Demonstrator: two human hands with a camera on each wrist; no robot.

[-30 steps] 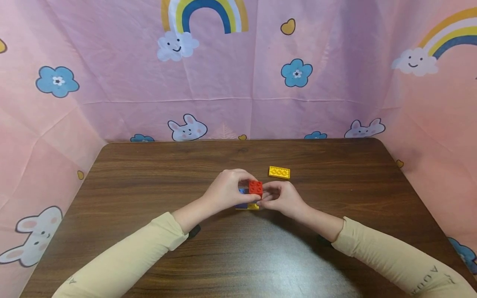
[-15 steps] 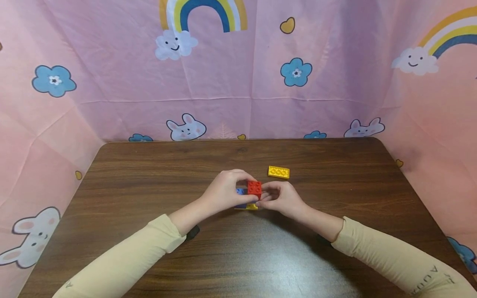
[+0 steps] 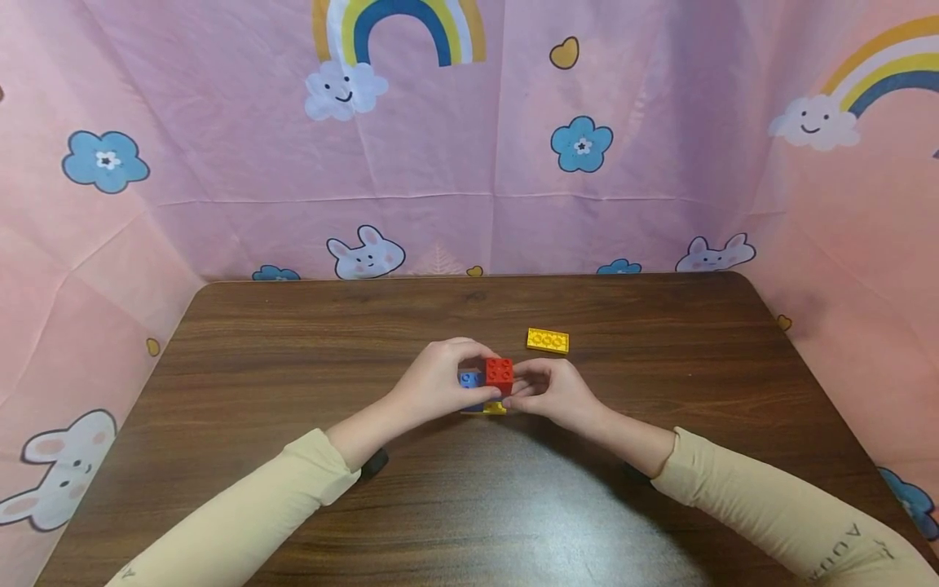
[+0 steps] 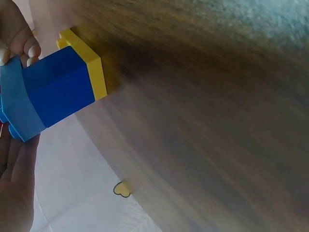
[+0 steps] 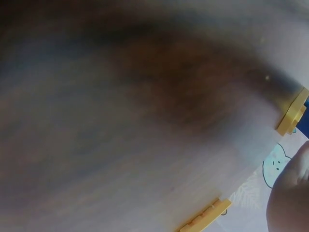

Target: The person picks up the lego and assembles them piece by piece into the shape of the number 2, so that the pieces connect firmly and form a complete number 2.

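A red brick (image 3: 499,373) is raised over the table in the head view, pinched by my left hand (image 3: 433,383) between thumb and fingers. My right hand (image 3: 557,391) is at its right side, with curved fingers and the thumb tip close to it. Whether those fingers grip or only touch is hidden. Left of the red brick, a blue brick (image 3: 469,380) shows within my left hand's curve. Light blue (image 4: 21,101) and dark blue bricks (image 4: 60,87) stand stacked on a yellow plate (image 4: 96,72) in the left wrist view.
A separate yellow plate (image 3: 548,341) lies behind my right hand, its hollow underside facing up. The brown wooden table (image 3: 293,318) ends at a pink patterned cloth (image 3: 440,163) along the back and sides.
Both hands keep nearly the same pose on the bricks. My left hand and the red brick have shifted very slightly left and down in the head view, which also moved slightly.
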